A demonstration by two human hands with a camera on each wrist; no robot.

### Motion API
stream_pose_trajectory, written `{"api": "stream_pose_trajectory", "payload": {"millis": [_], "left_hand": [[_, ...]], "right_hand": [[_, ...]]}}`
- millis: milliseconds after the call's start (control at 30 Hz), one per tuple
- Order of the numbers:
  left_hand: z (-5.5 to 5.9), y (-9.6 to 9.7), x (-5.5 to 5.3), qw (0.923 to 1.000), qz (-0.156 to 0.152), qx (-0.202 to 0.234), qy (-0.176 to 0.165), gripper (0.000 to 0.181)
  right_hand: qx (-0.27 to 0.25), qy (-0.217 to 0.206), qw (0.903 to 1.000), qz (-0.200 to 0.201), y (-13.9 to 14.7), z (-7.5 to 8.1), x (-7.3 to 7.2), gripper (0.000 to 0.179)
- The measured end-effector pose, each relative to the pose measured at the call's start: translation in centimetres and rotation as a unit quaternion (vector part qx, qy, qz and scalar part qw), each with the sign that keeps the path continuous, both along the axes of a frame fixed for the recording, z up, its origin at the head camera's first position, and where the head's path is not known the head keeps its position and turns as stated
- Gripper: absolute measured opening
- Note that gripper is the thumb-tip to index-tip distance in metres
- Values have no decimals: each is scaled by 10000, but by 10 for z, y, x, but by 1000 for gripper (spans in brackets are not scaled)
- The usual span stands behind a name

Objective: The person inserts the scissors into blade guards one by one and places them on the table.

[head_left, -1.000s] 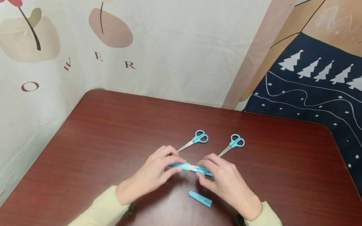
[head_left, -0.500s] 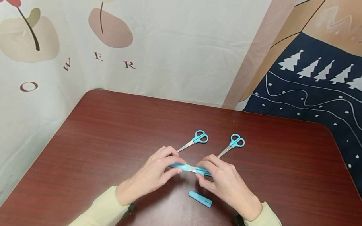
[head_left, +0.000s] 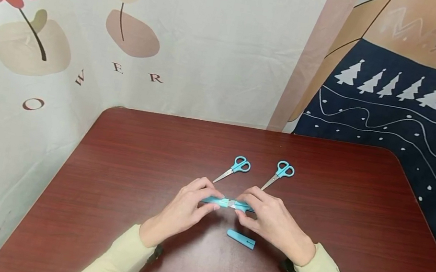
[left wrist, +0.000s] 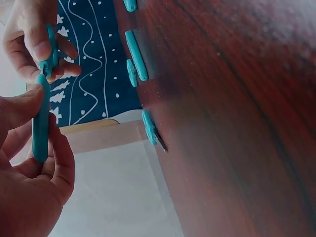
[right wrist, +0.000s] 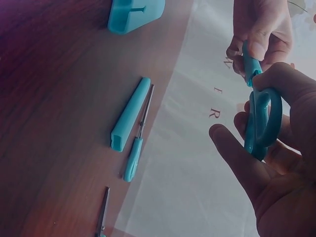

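My left hand (head_left: 188, 201) pinches a blue scissor sheath (head_left: 217, 201) between thumb and fingers. Facing it, my right hand (head_left: 271, 216) grips scissors by their blue handles (right wrist: 261, 118). Their blades lie partly inside the sheath, and a short stretch of metal shows between the hands in the head view. In the wrist views, sheath and scissors are held in line above the table. Beyond the hands lie uncapped scissors (head_left: 232, 169) at the left and a second uncapped pair (head_left: 279, 172) at the right, the latter's tip hidden behind my right hand.
A loose blue sheath (head_left: 241, 239) lies on the dark red table (head_left: 155, 144), nearer than the hands. The right wrist view shows another sheath (right wrist: 131, 116) beside one pair of scissors. Printed curtains (head_left: 214, 57) hang behind the table.
Both hands stay almost in place. The held scissors and sheath have shifted very slightly toward the near edge; the things lying on the table have not moved.
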State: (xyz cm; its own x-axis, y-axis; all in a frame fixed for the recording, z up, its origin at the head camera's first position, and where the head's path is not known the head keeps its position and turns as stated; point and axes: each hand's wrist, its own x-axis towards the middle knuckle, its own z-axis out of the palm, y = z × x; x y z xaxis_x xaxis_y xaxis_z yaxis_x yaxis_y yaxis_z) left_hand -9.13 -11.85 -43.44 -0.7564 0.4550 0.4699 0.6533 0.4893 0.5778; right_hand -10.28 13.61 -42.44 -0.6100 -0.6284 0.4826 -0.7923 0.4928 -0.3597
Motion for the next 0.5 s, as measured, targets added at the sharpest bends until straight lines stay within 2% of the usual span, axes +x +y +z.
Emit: {"api": "stream_pose_trajectory", "payload": {"millis": [333, 500], "left_hand": [[-2, 2, -2, 9998, -61, 206, 30, 21], [-4, 4, -2, 9995, -88, 271, 151, 21]], "right_hand": [[-80, 129, 9999, 35, 0, 0, -1, 27], [-68, 112, 9999, -24, 0, 1, 0, 27]]}}
